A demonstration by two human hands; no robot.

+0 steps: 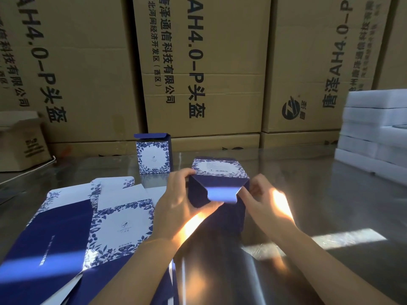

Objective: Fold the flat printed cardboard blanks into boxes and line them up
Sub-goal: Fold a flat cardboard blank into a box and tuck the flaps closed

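Both hands share a grip on the half-folded box [218,190] just above the worktop [308,194]: the left hand [182,201] clasps its left side, thumb underneath at the blue flap, fingers curled over the upper edge, while the right hand [262,201] pinches the right corner, forearm slanting in from the lower right. Flat printed blanks [92,227] lie fanned out to the left. Farther back stands a finished box [153,154], lid flap raised, before tall brown cartons [204,62]; white foam blocks [374,133] are stacked at right.
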